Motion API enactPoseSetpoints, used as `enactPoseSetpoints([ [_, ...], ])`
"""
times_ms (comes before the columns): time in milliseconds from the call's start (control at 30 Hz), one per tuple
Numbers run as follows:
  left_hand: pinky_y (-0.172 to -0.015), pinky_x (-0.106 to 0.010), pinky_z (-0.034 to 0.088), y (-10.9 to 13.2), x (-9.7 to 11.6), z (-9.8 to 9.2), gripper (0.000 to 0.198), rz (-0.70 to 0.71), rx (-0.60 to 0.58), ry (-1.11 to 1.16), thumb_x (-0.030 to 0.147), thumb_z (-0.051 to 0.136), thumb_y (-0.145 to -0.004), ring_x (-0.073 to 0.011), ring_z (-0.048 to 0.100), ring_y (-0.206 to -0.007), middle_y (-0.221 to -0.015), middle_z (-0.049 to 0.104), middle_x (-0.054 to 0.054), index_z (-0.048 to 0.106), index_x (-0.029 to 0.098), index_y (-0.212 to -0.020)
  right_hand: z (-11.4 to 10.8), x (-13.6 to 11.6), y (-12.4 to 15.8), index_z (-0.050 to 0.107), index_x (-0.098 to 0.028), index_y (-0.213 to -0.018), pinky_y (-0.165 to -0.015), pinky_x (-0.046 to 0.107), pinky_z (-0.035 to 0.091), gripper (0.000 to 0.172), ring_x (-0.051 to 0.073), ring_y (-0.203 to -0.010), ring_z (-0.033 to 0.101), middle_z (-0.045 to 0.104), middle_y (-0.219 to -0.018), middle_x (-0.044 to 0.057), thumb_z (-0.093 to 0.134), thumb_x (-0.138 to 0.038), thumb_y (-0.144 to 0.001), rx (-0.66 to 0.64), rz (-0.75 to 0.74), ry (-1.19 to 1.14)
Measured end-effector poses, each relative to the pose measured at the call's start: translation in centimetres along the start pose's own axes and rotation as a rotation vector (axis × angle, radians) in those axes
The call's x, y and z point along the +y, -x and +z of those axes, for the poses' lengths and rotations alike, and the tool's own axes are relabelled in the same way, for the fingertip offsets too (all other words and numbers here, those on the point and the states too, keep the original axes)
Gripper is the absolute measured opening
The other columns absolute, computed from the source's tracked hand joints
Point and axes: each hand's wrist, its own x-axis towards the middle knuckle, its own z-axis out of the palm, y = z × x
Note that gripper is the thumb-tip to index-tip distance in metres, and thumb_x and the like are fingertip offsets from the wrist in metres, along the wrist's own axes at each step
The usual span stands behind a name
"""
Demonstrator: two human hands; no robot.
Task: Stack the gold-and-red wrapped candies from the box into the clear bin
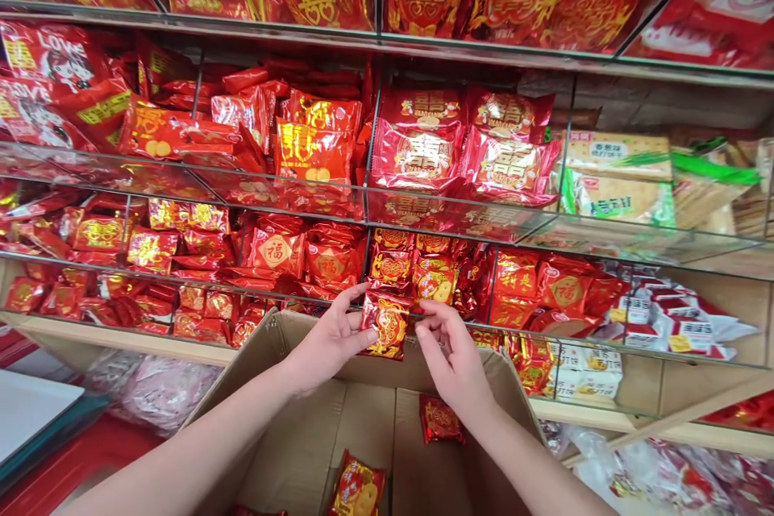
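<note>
My left hand [335, 339] pinches the left edge of a small red-and-gold snack packet [387, 324], held upright above the far wall of a cardboard box [363, 419]. Just to the packet's right is my right hand [446, 347], its thumb and fingers curled close together; whether it grips anything I cannot make out. Inside the box lie a red packet [442, 419] near the right side and a red-and-gold cookie packet [358, 486] at the front. Behind my hands, similar small packets [436, 280] stand stacked in a shelf compartment.
Tiered shelves with clear dividers carry red packets, including pink-red ones [417, 153]. Green-and-white cracker packs [620, 177] and white-and-red packets [671, 314] sit at right. Plastic-wrapped bags [163, 391] lie below left. A clear ledge [447, 214] runs above my hands.
</note>
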Motion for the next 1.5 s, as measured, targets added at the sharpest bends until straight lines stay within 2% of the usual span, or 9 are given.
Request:
enactPoseSetpoints([
  [133,-0.074,-0.032,0.046,-0.1,-0.6,-0.4,0.049,-0.008,-0.044,-0.125,0.023,0.067,-0.068,-0.0177,0.063,-0.077,-0.083,0.067,-0.004,0.041,0.020,-0.110,0.3,0.0,-0.4,0.033,-0.020,-0.119,-0.073,0.031,0.048,0.048,0.014,-0.081,0.056,0.056,-0.102,0.008,0.053,-0.030,-0.077,-0.096,0.249,-0.311],
  [333,-0.071,-0.027,0.046,-0.2,-1.2,-0.6,0.035,0.050,0.011,-0.280,0.021,0.063,-0.071,-0.0150,0.061,-0.073,-0.080,0.067,-0.003,0.048,0.019,-0.103,0.3,0.0,0.0,0.046,-0.018,-0.076,-0.059,0.024,0.043,0.017,0.011,-0.063,0.052,0.056,-0.071,-0.002,0.059,-0.027,-0.071,-0.251,0.348,-0.305],
  [467,-0.067,-0.026,0.047,-0.1,-1.2,-0.5,0.034,0.109,0.034,-0.373,0.025,0.061,-0.073,-0.0162,0.061,-0.073,-0.081,0.067,-0.004,0.048,0.018,-0.104,-0.6,-0.2,-0.2,0.045,-0.018,-0.078,-0.063,0.025,0.043,0.017,0.011,-0.067,0.053,0.058,-0.074,-0.001,0.058,-0.026,-0.071,-0.334,0.357,-0.313],
  [533,-0.068,-0.026,0.047,-0.1,-1.1,-0.7,0.031,0.169,0.095,-0.418,0.030,0.054,-0.078,-0.0160,0.060,-0.076,-0.087,0.065,-0.005,0.046,0.019,-0.106,-1.7,-0.2,-0.7,0.046,-0.018,-0.081,-0.066,0.026,0.043,0.017,0.013,-0.073,0.055,0.058,-0.080,0.000,0.058,-0.026,-0.072,-0.268,0.308,-0.270],
  [633,-0.076,-0.028,0.045,-0.4,-1.0,-1.5,0.029,0.253,0.196,-0.499,0.030,0.051,-0.079,-0.0167,0.059,-0.086,-0.101,0.060,-0.007,0.047,0.020,-0.106,-4.1,-0.1,-1.7,0.043,-0.019,-0.081,-0.061,0.025,0.045,0.024,0.013,-0.068,0.055,0.056,-0.074,-0.001,0.061,-0.028,-0.069,0.059,0.251,-0.147],
  [767,-0.078,-0.029,0.045,-0.9,-1.6,-2.8,0.027,0.304,0.260,-0.648,0.025,0.053,-0.075,-0.0186,0.055,-0.093,-0.104,0.058,-0.006,0.052,0.021,-0.102,-6.4,0.1,-2.5,0.035,-0.022,-0.111,-0.059,0.029,0.049,0.052,0.016,-0.069,0.059,0.057,-0.083,0.002,0.063,-0.028,-0.067,0.336,0.227,-0.101],
  [833,-0.075,-0.029,0.046,-1.0,-2.0,-3.3,0.026,0.314,0.258,-0.736,0.024,0.053,-0.074,-0.0186,0.055,-0.090,-0.099,0.059,-0.004,0.055,0.021,-0.100,-6.7,0.2,-2.7,0.029,-0.023,-0.121,-0.060,0.032,0.050,0.062,0.017,-0.069,0.060,0.058,-0.089,0.005,0.062,-0.028,-0.068,0.319,0.211,-0.044],
  [1100,-0.083,-0.034,0.044,-0.8,-2.0,-3.5,0.028,0.395,0.178,-1.032,0.016,0.049,-0.074,-0.0200,0.052,-0.098,-0.102,0.058,-0.004,0.056,0.021,-0.101,-4.9,0.5,-4.8,0.040,-0.019,-0.109,-0.076,0.034,0.048,0.047,0.018,-0.084,0.060,0.060,-0.093,0.006,0.062,-0.027,-0.068,0.243,0.106,-0.042],
  [1500,-0.085,-0.033,0.044,-0.8,-2.0,-3.7,0.029,0.489,0.140,-1.217,0.010,0.046,-0.076,-0.0186,0.052,-0.098,-0.103,0.059,-0.006,0.053,0.018,-0.103,-0.7,0.7,-9.0,0.037,-0.018,-0.109,-0.071,0.034,0.048,0.053,0.018,-0.075,0.062,0.064,-0.084,0.005,0.063,-0.028,-0.064,0.229,0.256,-0.152],
])
